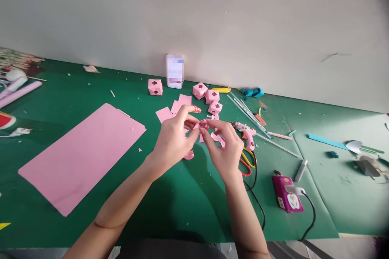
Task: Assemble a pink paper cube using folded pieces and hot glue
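Being pinched by left hand (pixel 170 136) and right hand (pixel 226 147), folded pink paper (pixel 201 123), open room bounded by near edge of tabletop (pixel 188 206)

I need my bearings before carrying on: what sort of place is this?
Probably a craft workspace: folded pink paper shapes and a large pink sheet lie on a green tabletop, with a pink glue gun beside the right hand.
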